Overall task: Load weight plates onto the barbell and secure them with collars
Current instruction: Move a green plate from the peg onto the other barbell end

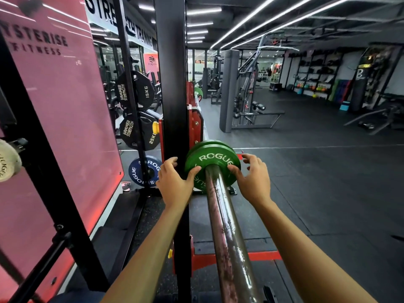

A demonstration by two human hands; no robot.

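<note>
Green plate [213,159] seated on bar [227,232] beside black post [172,84], second green plate directly behind. Left hand [175,182] and right hand [253,178] flanking it, thumbs pressed to face, fingers spread, gripping nothing.

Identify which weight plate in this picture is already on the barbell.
The green ROGUE plate, threaded on the barbell sleeve between both hands. The black Hammer Strength plates and blue ROGUE plate sit in storage.

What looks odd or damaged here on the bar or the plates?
The bar sleeve has a dark reddish, rust-like streak along its left side. Nothing else stands out: the green plate sits square on the sleeve behind both hands, left and right. No collar is on yet.
</note>
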